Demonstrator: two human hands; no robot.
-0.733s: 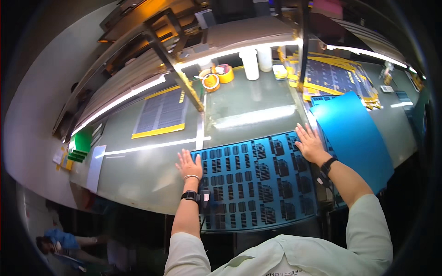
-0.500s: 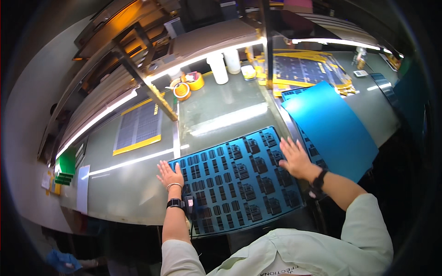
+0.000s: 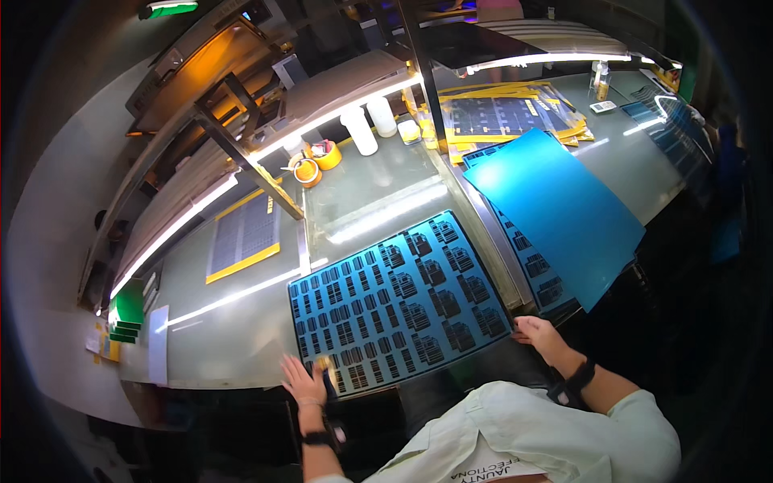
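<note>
A blue panel (image 3: 392, 302) with rows of black printed patterns lies on the glass-topped bench in front of me, its near edge at the bench's front. My left hand (image 3: 306, 385) is at the panel's near left corner, fingers apart and stretched out, the thumb side blurred by motion. At the near right corner, my right hand (image 3: 543, 338) has its fingers curled together on the panel's corner. Right of it, a plain blue sheet (image 3: 564, 213) lies over another patterned panel (image 3: 541, 278), hiding much of it.
Yellow-edged dark film sheets (image 3: 503, 115) are piled at the back right. One more yellow-edged sheet (image 3: 245, 233) lies at the left. White bottles (image 3: 359, 131) and orange tape rolls (image 3: 307, 171) stand at the back. Shelf posts (image 3: 425, 76) rise from the bench.
Both hands have slid back toward me, from the panel's upper sides to its near corners. My right fingers have curled in. The whole view has shifted slightly.
</note>
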